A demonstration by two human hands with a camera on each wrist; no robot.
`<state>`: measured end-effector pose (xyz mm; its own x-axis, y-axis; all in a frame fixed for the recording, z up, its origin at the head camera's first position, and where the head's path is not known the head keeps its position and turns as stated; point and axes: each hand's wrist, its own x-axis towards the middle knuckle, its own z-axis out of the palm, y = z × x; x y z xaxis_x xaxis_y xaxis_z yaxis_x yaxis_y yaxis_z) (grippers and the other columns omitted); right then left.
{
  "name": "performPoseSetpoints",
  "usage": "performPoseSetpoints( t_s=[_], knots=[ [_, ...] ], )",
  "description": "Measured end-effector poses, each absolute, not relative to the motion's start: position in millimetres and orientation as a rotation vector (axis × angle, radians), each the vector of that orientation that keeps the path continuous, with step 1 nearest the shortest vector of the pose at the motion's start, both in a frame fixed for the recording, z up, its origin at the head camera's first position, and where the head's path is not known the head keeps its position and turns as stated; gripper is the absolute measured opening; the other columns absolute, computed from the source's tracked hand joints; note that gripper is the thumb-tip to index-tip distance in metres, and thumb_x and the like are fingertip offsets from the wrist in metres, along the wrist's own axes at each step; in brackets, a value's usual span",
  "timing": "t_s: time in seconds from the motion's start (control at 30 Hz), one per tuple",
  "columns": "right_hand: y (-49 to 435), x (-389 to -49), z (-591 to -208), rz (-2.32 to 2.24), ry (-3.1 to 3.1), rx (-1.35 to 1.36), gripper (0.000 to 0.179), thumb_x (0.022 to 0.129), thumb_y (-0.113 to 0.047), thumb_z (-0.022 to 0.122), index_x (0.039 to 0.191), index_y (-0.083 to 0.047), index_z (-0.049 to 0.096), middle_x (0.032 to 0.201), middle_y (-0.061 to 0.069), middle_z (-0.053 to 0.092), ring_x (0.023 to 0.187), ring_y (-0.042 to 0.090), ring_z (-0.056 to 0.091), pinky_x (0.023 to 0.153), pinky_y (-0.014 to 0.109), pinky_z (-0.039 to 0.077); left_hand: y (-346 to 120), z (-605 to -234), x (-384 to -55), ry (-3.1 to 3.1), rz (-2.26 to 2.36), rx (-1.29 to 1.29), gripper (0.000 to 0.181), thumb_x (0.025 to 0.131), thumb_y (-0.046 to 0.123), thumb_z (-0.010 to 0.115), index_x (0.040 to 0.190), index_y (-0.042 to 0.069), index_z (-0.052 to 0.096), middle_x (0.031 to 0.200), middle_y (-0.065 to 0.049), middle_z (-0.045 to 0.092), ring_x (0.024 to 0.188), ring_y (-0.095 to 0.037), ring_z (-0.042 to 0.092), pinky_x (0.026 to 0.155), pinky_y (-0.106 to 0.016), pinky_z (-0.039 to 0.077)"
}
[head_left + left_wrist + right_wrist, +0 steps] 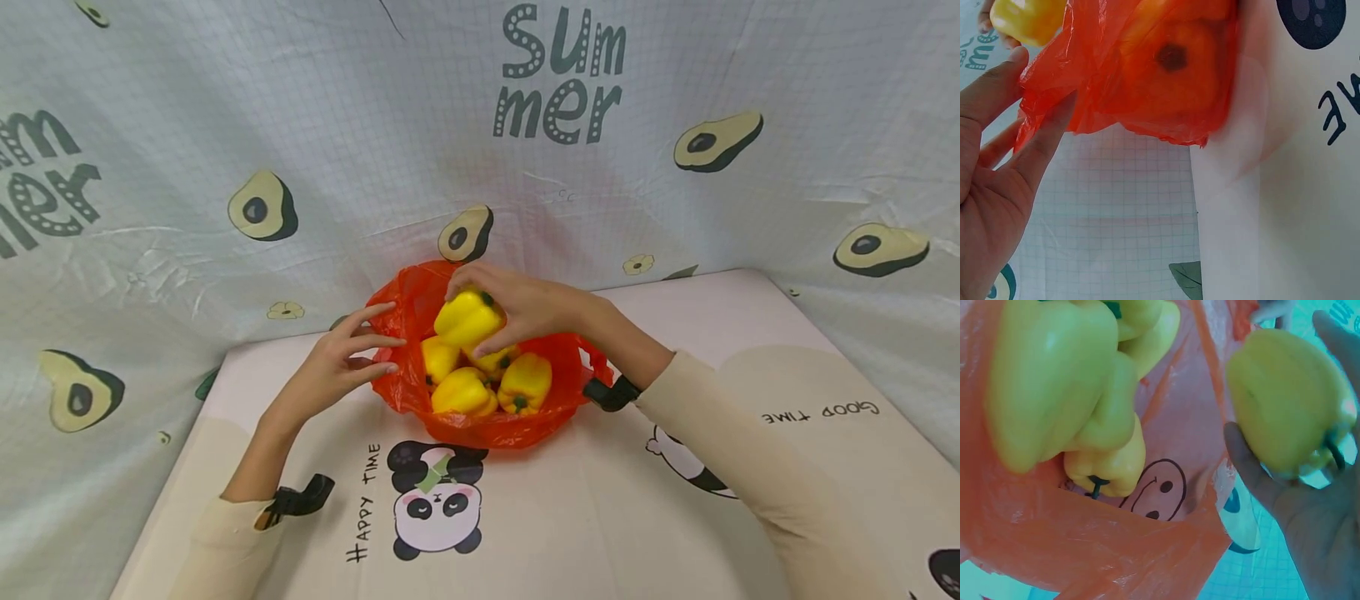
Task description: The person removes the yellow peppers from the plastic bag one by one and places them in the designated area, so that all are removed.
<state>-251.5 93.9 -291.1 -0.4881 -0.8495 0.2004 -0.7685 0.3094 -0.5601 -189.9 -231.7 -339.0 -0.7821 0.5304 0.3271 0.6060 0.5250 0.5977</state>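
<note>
A yellow bell pepper (467,318) with a green stem is gripped by my right hand (525,304), thumb on one side and fingers on the other. It is held over a thin red plastic bag (487,432) that gapes toward me. Several more yellow bell peppers (461,392) lie inside; one bell pepper (1105,465) shows its dark stem in the right wrist view. At the bag's left side, my left hand (341,362) has its fingers spread and fairly straight, touching the film. In the left wrist view the red film (1094,69) overlaps part of these fingers.
The bag stands on a pale table mat (570,517) printed with pandas and words, near its back edge. Right behind rises a white sheet (360,183) with avocado prints. A bag handle (596,358) loops up beside my right wrist.
</note>
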Motion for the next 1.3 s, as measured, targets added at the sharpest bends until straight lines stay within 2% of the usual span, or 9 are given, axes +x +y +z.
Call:
performPoseSetpoints(
  t_s=[0.1, 0.27, 0.53, 0.9, 1.3],
  knots=[
    [95.4, -250.5, -291.4, -0.941, 2.463, -1.512, 0.069, 0.081, -0.028, 0.087, 0.136, -0.014, 0.047, 0.135, 0.004, 0.051, 0.118, 0.019, 0.052, 0.101, 0.032, 0.052, -232.3, -339.0, -189.9, -2.658, -1.094, -0.989, 0.036, 0.086, 0.008, 0.081, 0.121, 0.007, 0.074, 0.157, -0.009, 0.041, 0.137, -0.038, 0.046, 0.086, -0.041, 0.059],
    [102.3, -249.6, -290.7, -0.872, 2.517, -1.551, 0.064, 0.084, -0.032, 0.085, 0.14, -0.018, 0.057, 0.143, 0.005, 0.051, 0.126, 0.023, 0.052, 0.104, 0.038, 0.051, -232.6, -337.8, -189.2, -2.682, -1.09, -0.978, 0.037, 0.086, 0.008, 0.081, 0.122, 0.008, 0.074, 0.158, -0.009, 0.04, 0.138, -0.038, 0.045, 0.087, -0.042, 0.059],
    [113.3, -246.8, -292.1, -0.961, 2.59, -1.556, 0.05, 0.082, -0.031, 0.085, 0.128, -0.02, 0.067, 0.137, 0.003, 0.057, 0.124, 0.024, 0.055, 0.098, 0.036, 0.055, -230.9, -335.4, -188.3, -2.69, -1.093, -0.968, 0.036, 0.086, 0.008, 0.081, 0.122, 0.007, 0.074, 0.158, -0.01, 0.04, 0.138, -0.037, 0.045, 0.087, -0.042, 0.059],
    [126.5, -240.5, -291.8, -1.055, 2.664, -1.564, 0.046, 0.081, -0.031, 0.086, 0.123, -0.022, 0.071, 0.136, 0.002, 0.061, 0.12, 0.021, 0.059, 0.094, 0.033, 0.056, -228.6, -335.3, -187.4, -2.68, -1.113, -0.964, 0.036, 0.086, 0.008, 0.08, 0.122, 0.007, 0.074, 0.158, -0.009, 0.041, 0.139, -0.036, 0.045, 0.087, -0.042, 0.059],
    [139.7, -241.3, -285.2, -1.066, 2.675, -1.562, 0.046, 0.079, -0.032, 0.088, 0.121, -0.022, 0.072, 0.135, 0.005, 0.063, 0.12, 0.022, 0.059, 0.093, 0.035, 0.056, -229.8, -334.6, -187.5, -2.653, -1.115, -0.978, 0.035, 0.086, 0.007, 0.08, 0.121, 0.007, 0.074, 0.157, -0.009, 0.041, 0.138, -0.037, 0.046, 0.087, -0.041, 0.059]
  ],
)
